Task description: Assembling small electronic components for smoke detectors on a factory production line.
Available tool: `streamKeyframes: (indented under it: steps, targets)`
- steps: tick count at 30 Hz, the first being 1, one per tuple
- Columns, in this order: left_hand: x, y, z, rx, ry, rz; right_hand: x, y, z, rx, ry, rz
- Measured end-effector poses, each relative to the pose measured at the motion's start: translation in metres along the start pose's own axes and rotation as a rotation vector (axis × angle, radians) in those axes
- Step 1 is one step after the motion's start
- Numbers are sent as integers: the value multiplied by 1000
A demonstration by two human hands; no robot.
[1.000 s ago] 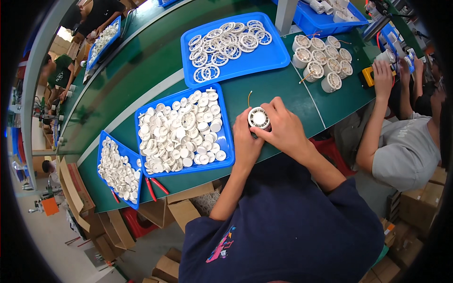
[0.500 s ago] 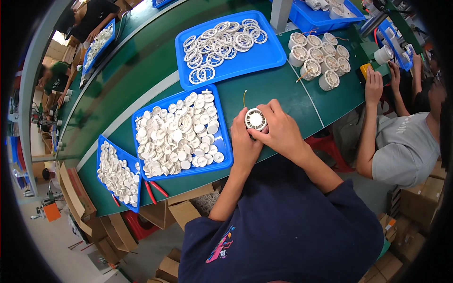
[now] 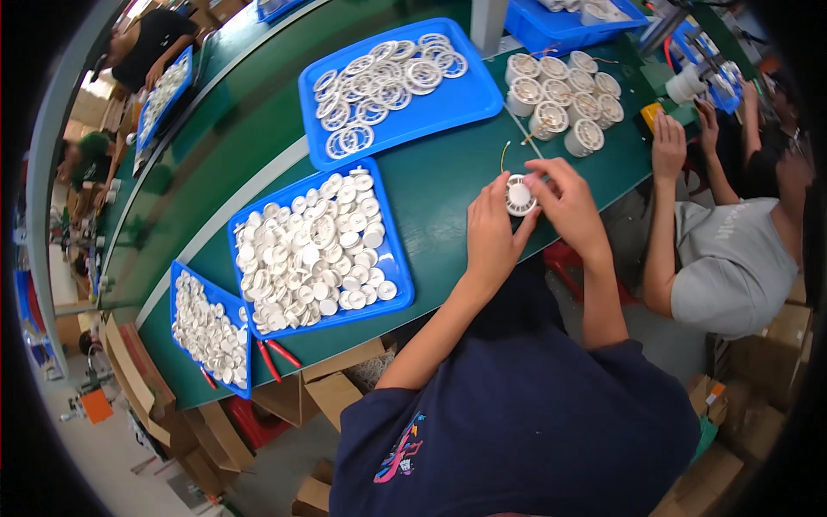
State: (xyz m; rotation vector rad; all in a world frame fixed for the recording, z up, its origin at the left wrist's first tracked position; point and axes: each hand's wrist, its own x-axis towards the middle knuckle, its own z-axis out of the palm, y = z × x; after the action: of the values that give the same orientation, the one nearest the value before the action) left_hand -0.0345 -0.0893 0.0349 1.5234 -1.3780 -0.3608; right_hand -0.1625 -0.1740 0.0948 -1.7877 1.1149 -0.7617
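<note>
A white round housing [image 3: 519, 197] with a slotted ring on top and a thin yellow wire [image 3: 505, 155] sits between my hands, above the front edge of the green bench. My left hand [image 3: 493, 234] is closed around its left side, the thumb along the near side. My right hand [image 3: 564, 205] has its fingertips bent onto the upper right rim. The underside of the housing is hidden by my fingers. Near my right hand, several similar white cylinders [image 3: 585, 136] with wires stand grouped on the bench.
A blue tray [image 3: 405, 297] of small white caps lies left, beside a smaller tray [image 3: 250, 366] and red-handled pliers [image 3: 281, 351]. Farther back is a blue tray [image 3: 482, 95] of white rings. A co-worker's hand [image 3: 668, 146] is at the right. Cardboard boxes [image 3: 336, 392] stand below the bench.
Both hands have moved right with the white housing, toward the group of cylinders. My right hand has shifted from wrapping its side to fingertips on its upper right rim. The view has shifted slightly.
</note>
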Motion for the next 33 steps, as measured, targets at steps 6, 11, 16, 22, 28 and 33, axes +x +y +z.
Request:
streamKeyframes:
  steps: [6, 11, 16, 22, 28, 33]
  targets:
    - [2, 0, 12, -76, -33, -46, -16, 16, -51, -24, 270, 101]
    - [2, 1, 6, -162, -102, -131, 1, 18, -41, -289, 569, -52]
    - [-5, 4, -25, -134, -195, -159, 26, 70, -35, -523, 568, -209]
    - [-25, -3, -50, -115, -166, -223, 36, 67, -35, -472, 578, -118]
    - [-24, -2, -47, 2, -164, -185, 20, 42, -27, -512, 767, -258]
    - [3, -5, -21, 78, -141, -71, -15, 9, -10, -233, 144, -319]
